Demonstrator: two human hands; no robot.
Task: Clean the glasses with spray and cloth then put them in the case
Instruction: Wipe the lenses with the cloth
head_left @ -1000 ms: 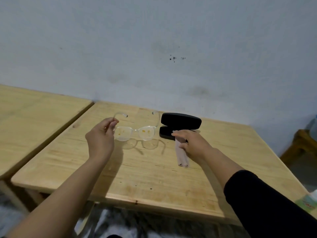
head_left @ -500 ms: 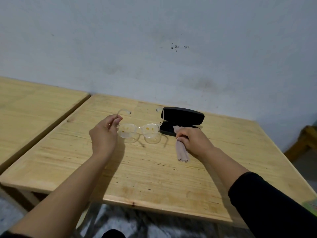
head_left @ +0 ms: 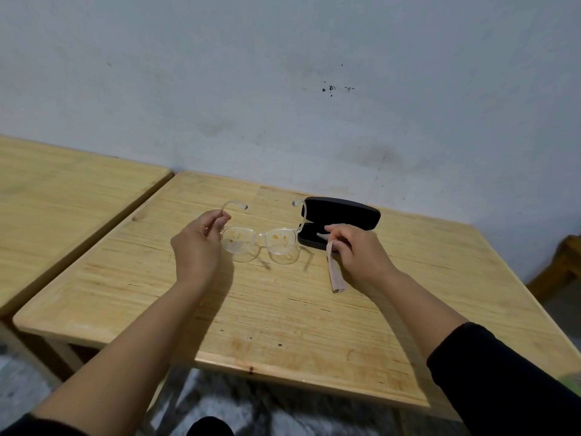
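Clear-framed glasses (head_left: 261, 242) with orange smudges on both lenses hang just above the wooden table (head_left: 283, 309), temples unfolded and pointing away from me. My left hand (head_left: 198, 247) pinches the left temple near its hinge. My right hand (head_left: 355, 250) grips a pale pink cloth (head_left: 334, 275) that droops onto the table, its fingertips close to the right lens. An open black glasses case (head_left: 342, 215) lies right behind the right hand, lid raised. No spray bottle is in view.
A second wooden table (head_left: 63, 196) adjoins on the left with a narrow gap between. A grey-white wall rises behind both. A brown wooden piece of furniture (head_left: 562, 265) stands at the far right, and a green-white object (head_left: 573, 383) peeks in at the right edge.
My right hand has lifted the cloth's upper end off the table and brought it toward the right lens. The glasses have sunk a little lower and closer to the case.
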